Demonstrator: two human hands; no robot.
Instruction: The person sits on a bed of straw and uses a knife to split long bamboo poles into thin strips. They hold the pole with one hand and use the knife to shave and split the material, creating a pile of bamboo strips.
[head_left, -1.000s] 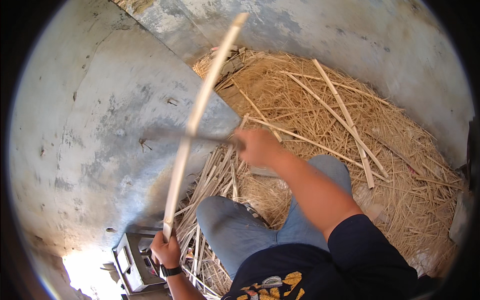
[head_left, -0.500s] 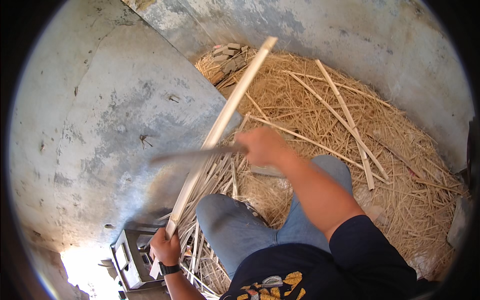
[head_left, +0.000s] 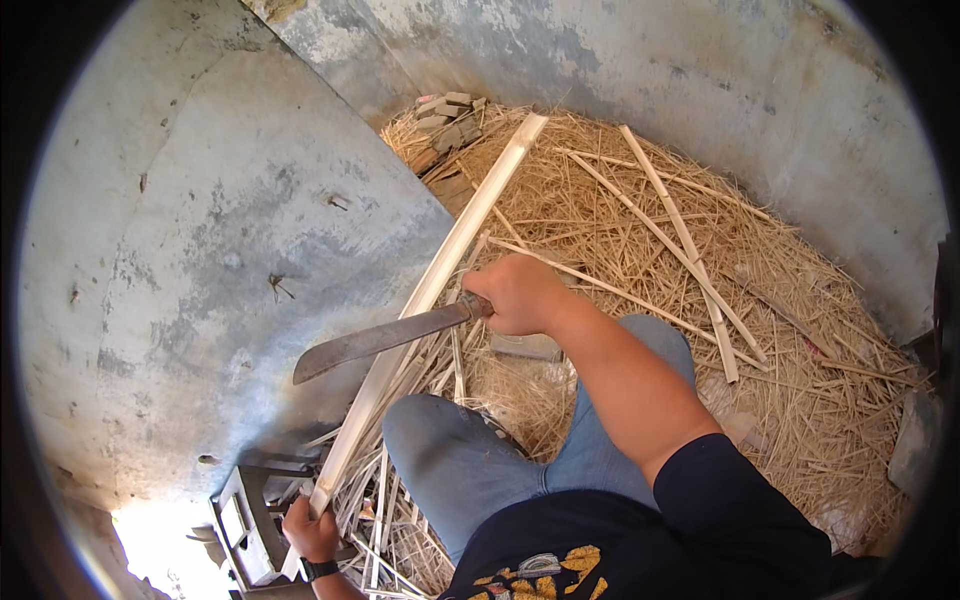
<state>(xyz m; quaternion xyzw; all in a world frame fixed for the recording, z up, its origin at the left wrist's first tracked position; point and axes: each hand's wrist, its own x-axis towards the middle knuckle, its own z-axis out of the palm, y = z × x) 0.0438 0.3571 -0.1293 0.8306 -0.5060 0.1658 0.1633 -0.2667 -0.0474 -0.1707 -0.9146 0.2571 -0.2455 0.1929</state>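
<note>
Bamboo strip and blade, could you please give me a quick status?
Left hand grips long bamboo strip at its near end. Right hand holds machete, blade across the strip. Shavings pile beneath; nothing blocking.

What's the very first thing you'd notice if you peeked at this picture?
A long curved knife in the middle, gripped by the right hand, its blade lying across a pale bamboo strip. That strip slants from the left hand at the bottom up to the heap of straw-like shavings, which fills the right side below a grey wall.
</note>
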